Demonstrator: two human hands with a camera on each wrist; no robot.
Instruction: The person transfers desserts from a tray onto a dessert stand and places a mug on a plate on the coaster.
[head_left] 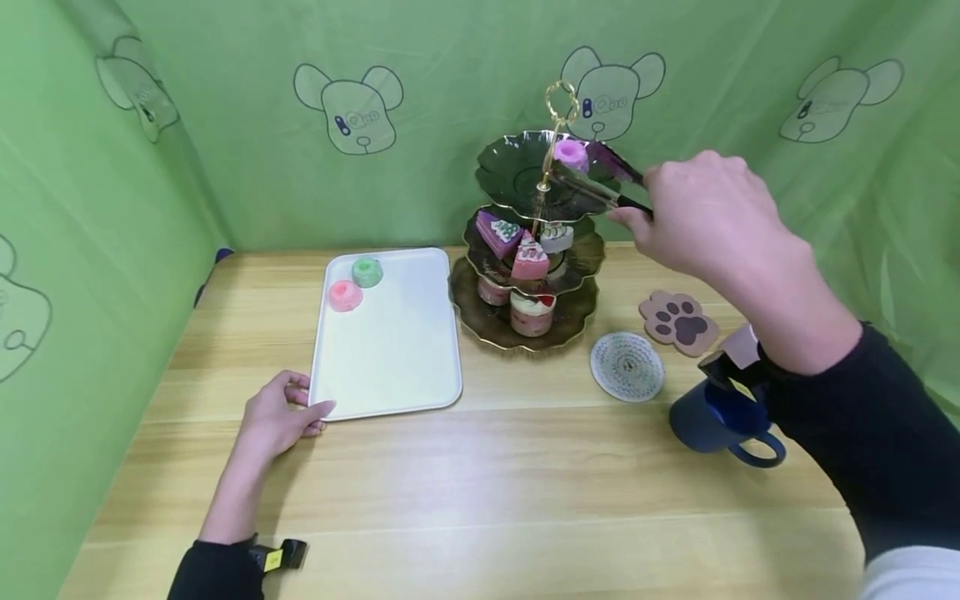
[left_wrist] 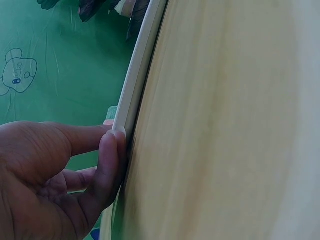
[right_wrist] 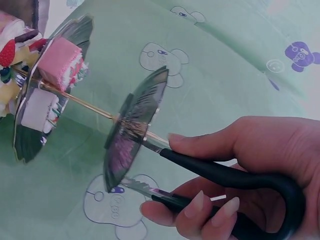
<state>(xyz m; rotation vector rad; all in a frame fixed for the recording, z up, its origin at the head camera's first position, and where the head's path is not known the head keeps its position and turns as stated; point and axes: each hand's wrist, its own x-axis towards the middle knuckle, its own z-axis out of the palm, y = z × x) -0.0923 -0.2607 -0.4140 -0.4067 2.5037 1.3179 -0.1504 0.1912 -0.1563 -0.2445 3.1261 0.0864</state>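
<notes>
My left hand (head_left: 273, 417) pinches the near left corner of a white rectangular tray (head_left: 390, 350); the left wrist view shows thumb and finger at its rim. On the tray lie a green donut (head_left: 367, 272) and a pink donut (head_left: 346, 295). With my right hand (head_left: 708, 212) I grip black-handled tongs (right_wrist: 220, 169), their metal tips spread over the top plate (head_left: 513, 179) of a tiered stand. A purple donut (head_left: 572, 155) sits between the tips in the head view. In the right wrist view, the plate hides that donut.
Cake slices (head_left: 531, 258) fill part of the stand's middle plate (head_left: 585, 260); cup desserts (head_left: 532, 315) stand on the bottom plate (head_left: 471, 310). Right of it lie a round coaster (head_left: 627, 367) and a paw-shaped coaster (head_left: 678, 322). A dark blue mug (head_left: 701, 421) is under my right forearm.
</notes>
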